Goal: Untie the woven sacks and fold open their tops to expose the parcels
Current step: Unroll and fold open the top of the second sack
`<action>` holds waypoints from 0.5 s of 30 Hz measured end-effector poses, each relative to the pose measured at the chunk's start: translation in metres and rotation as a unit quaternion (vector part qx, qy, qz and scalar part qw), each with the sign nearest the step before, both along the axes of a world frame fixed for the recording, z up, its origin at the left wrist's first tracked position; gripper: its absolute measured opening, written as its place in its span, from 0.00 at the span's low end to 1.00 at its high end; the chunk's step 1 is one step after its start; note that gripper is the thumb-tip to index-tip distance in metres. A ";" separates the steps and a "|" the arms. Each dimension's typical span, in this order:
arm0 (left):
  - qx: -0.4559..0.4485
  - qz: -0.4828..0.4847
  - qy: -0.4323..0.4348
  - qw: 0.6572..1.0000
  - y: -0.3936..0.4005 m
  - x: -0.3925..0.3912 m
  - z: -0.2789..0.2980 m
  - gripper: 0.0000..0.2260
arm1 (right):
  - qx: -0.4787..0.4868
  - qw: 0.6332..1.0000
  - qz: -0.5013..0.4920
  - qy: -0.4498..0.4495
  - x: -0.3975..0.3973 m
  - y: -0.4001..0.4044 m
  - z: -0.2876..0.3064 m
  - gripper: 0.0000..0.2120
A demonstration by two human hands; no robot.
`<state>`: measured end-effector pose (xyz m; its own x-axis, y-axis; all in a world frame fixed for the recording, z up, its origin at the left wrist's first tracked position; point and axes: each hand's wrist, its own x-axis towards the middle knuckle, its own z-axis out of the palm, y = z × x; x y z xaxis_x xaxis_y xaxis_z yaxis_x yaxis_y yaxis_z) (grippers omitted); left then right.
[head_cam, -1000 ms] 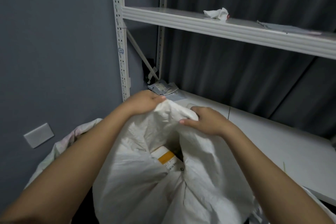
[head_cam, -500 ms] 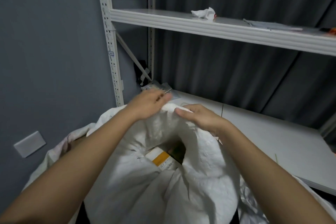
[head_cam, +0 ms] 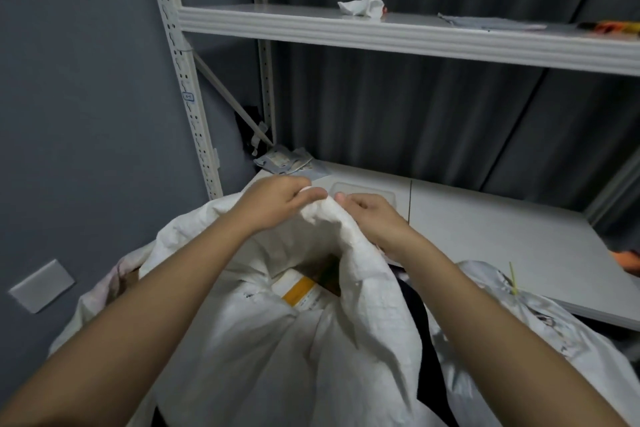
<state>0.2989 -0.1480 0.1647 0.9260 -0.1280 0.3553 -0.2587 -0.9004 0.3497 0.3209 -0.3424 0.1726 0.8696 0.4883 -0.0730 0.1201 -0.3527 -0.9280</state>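
Two hands point(head_cam: 322, 206) on unlabelled sack point(head_cam: 263, 333)

Parcel point(head_cam: 299, 289) mostly buried in the sack point(head_cam: 263, 340), only a white and orange corner peeking out, label too blurred to read. Right-hand fingers point(head_cam: 356, 201) partly tucked behind the sack's rim. Second sack point(head_cam: 540, 333) runs off the lower right edge. Orange thing point(head_cam: 620, 26) on the shelf point(head_cam: 381, 35), cut off at the edge, can't tell what
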 end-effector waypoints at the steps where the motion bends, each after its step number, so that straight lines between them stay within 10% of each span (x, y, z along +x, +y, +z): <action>1: -0.001 0.033 0.005 0.999 0.003 0.003 0.004 0.24 | -0.046 0.996 -0.001 -0.079 -0.001 -0.004 -0.002 0.23; 4: 0.004 0.090 -0.008 0.996 0.018 0.012 0.011 0.22 | -0.038 0.996 -0.012 -0.083 -0.005 -0.009 -0.006 0.21; 9: 0.044 -0.069 -0.039 0.996 0.006 0.009 0.000 0.24 | 0.209 0.948 -0.001 0.238 0.010 -0.003 0.000 0.16; 15: 0.018 0.034 -0.040 0.998 0.013 0.033 0.015 0.15 | 0.050 0.998 -0.024 0.006 0.008 -0.012 -0.001 0.10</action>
